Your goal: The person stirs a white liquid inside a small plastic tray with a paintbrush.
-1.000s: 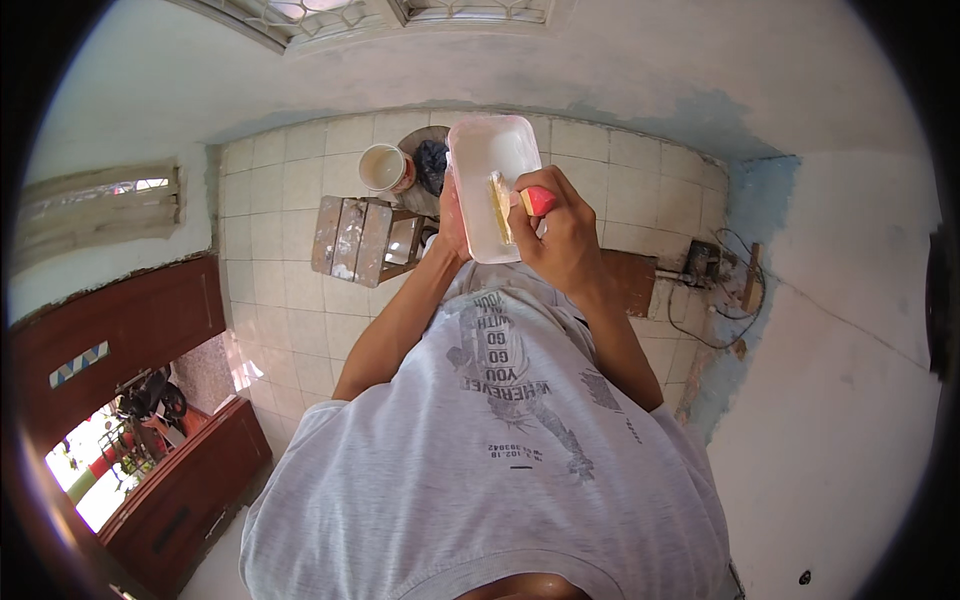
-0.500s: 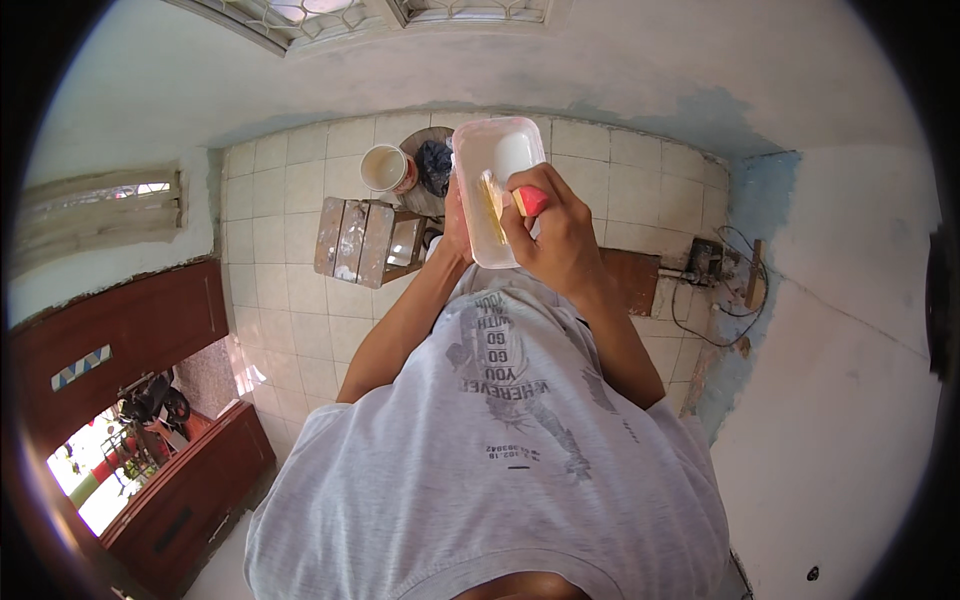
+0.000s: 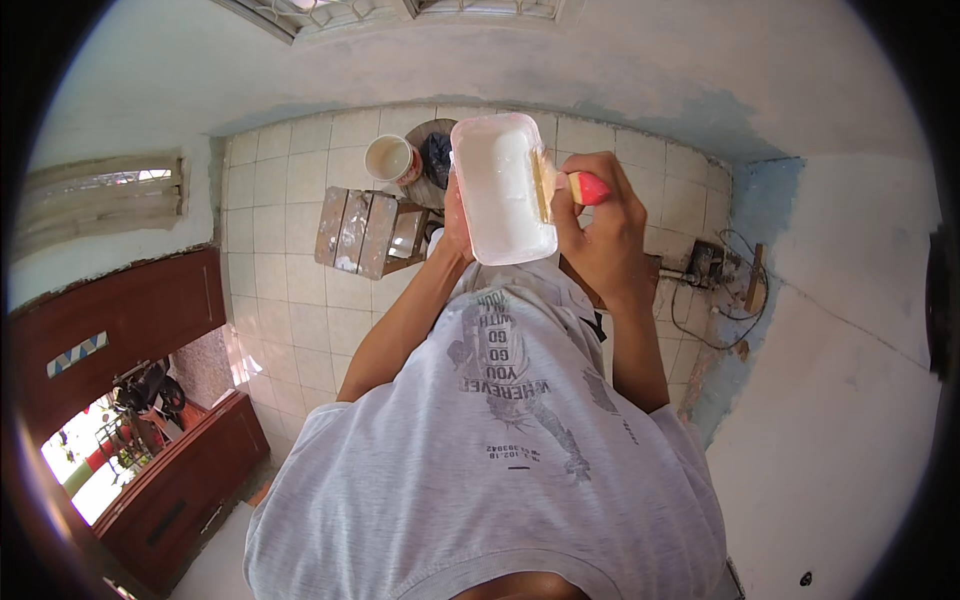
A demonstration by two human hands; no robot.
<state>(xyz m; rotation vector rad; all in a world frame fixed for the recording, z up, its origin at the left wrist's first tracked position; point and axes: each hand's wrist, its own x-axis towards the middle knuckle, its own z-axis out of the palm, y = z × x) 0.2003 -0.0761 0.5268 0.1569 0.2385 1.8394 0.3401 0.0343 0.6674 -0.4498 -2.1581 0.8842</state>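
Observation:
My left hand (image 3: 457,222) grips the left side of a white rectangular paint tray (image 3: 476,212), its fingers mostly hidden beneath it. White paint (image 3: 512,190) coats the inside of the tray. In my right hand (image 3: 610,228) is a paintbrush (image 3: 588,188) with a red-tipped, yellowish handle. My thumb and fingers close round that handle. The brush's wide bristle end lies against the tray's right rim, upright along the edge. Both hands are held out in front of my chest, above the tiled floor.
A paint-spattered wooden stool (image 3: 358,232) stands left of the tray. Behind it, a white bucket (image 3: 392,160) sits by a dark plastic bag (image 3: 436,158). A box with loose cable (image 3: 708,262) lies near the right wall. Brown doors (image 3: 115,330) stand at left.
My right hand has moved right with the paintbrush, from inside the tray to its right rim. The tray's inside now shows more openly. My left hand has barely moved.

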